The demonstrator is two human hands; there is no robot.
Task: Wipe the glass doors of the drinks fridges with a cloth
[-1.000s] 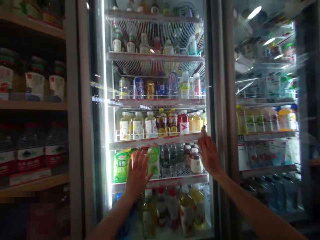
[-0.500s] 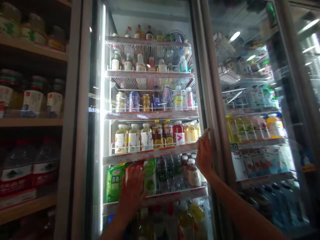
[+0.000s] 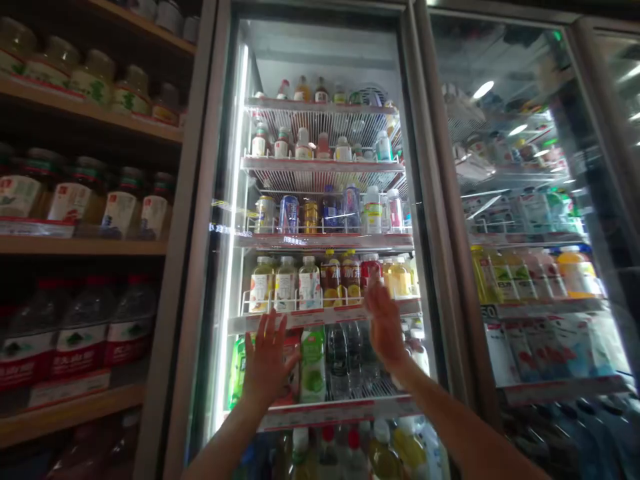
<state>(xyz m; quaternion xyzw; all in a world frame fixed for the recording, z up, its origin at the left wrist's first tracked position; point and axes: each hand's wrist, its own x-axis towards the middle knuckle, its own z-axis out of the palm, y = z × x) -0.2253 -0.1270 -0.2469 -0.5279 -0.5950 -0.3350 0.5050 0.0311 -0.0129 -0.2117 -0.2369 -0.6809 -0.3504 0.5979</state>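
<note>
My left hand [image 3: 269, 360] is raised with its fingers spread, palm toward the glass door [image 3: 320, 43] of a lit drinks cooler, and holds nothing that I can see. Whether its palm touches the glass I cannot tell. To its right, my right hand [image 3: 384, 323] is up at the same door, its fingers together and smeared by motion. The pale crumpled cloth seen at its fingertips a moment before is hidden behind the hand now. Beyond the hands stand green bottles [image 3: 313, 365], dark clear bottles [image 3: 338, 363] and a red-capped bottle [image 3: 371, 265].
Wooden shelves [image 3: 85, 245] with jars and large red-labelled bottles [image 3: 80, 340] stand on the left. A metal door frame [image 3: 440, 200] parts this cooler from another glass-fronted one on the right, with yellow bottles [image 3: 503, 275] inside. Further drinks fill wire shelves [image 3: 325, 163] above.
My right hand has moved left, away from the door's right edge. My left hand now shows its fingers more clearly spread. The view has shifted, with more of the left shelves showing.
</note>
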